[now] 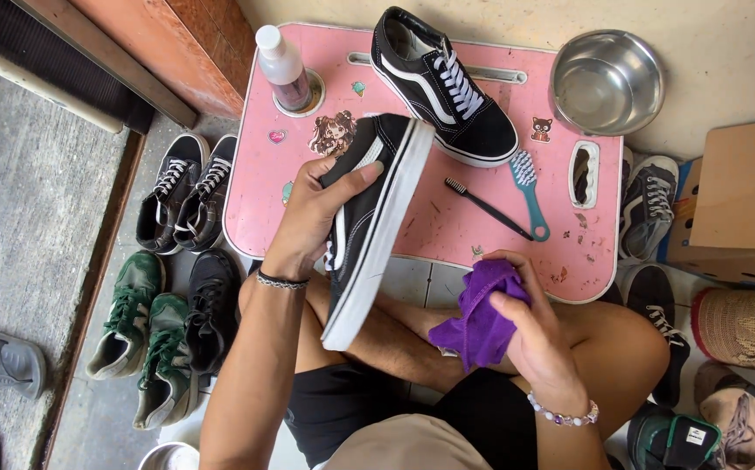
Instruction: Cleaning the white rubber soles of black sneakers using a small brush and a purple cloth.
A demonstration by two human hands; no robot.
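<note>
My left hand [312, 218] grips a black sneaker with a white sole [369, 226], tilted on its side above my lap, sole edge facing right. My right hand [530, 326] clutches a bunched purple cloth [480, 318] just to the right of the shoe, apart from it. The matching black sneaker [442, 83] rests on the small pink table [569, 252] in front of me. On the same table lie a black toothbrush [486, 207] and a teal brush [530, 191]. A spray bottle [281, 65] stands at the table's far left corner.
A steel bowl [606, 80] sits at the table's far right corner. Several pairs of shoes line the floor on the left [177, 196], including green ones [142, 335]. More shoes [647, 204], a cardboard box [738, 204] and a woven basket [747, 326] crowd the right.
</note>
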